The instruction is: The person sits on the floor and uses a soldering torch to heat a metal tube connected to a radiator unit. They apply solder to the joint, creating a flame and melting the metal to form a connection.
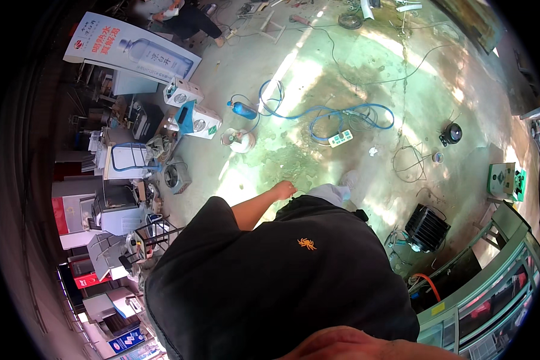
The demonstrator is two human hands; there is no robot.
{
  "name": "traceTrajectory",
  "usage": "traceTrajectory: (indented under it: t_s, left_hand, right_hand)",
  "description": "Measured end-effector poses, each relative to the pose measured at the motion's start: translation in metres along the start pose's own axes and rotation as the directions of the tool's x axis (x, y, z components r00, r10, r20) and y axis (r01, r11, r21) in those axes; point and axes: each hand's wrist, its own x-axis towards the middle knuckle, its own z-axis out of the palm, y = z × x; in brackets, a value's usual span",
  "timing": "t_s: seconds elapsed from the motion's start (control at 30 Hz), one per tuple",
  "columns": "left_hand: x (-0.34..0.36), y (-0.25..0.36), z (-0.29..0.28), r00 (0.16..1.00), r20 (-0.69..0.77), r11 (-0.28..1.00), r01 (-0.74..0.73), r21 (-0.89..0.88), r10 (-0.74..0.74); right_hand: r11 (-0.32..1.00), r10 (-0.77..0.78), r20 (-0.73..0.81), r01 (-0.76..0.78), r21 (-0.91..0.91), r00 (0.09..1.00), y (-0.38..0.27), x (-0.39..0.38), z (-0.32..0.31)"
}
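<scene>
My left hand (285, 190) hangs low in front of my body, just left of my light trouser leg (330, 193). Its fingers look curled together; whether anything small is in them I cannot make out. My right hand does not show. Below it lies the wet-looking concrete floor (285, 165). Closest on the floor beyond the left hand stands a pinkish-white bucket (240, 141). Past that, a blue cylinder (244, 110) lies beside a coiled blue hose (306, 109).
A white power strip (341, 139) sits by the hose. To the right are a black finned unit (426, 228), a small black motor-like part (452, 134) and a green-and-white box (505, 181). Cartons (201, 122) and a grey drum (177, 176) stand left. Another person (189, 21) is at far left.
</scene>
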Motion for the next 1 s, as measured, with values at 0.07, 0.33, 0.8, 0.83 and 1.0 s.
traceTrajectory:
  t_s: [0.07, 0.33, 0.8, 0.83, 1.0]
  left_hand:
    - [-0.015, -0.005, 0.015, 0.998, 0.054, 0.994, 0.01, 0.112, -0.016]
    - [-0.023, -0.023, 0.055, 0.991, 0.009, 0.991, -0.13, 0.025, 0.13]
    - [0.07, 0.088, 0.018, 0.956, 0.233, 0.977, -0.2, 0.076, 0.178]
    - [0.097, 0.05, 0.005, 0.932, 0.237, 0.942, -0.31, 0.13, 0.275]
    - [0.176, 0.041, -0.026, 0.466, 0.729, 0.042, -0.854, 0.518, 0.501]
  right_hand:
    - [1.0, -0.021, -0.004, 0.021, 0.001, 1.0, 0.009, 0.005, -0.007]
    - [0.998, -0.055, 0.051, 0.055, -0.012, 0.997, 0.028, -0.027, -0.03]
    - [0.992, -0.102, -0.306, 0.119, 0.038, 0.947, 0.013, -0.158, -0.032]
    - [0.985, -0.083, -0.337, 0.128, 0.113, 0.938, 0.017, -0.165, -0.035]
    - [0.539, 0.163, -0.017, -0.074, 0.839, 0.986, 0.098, -0.198, -0.036]
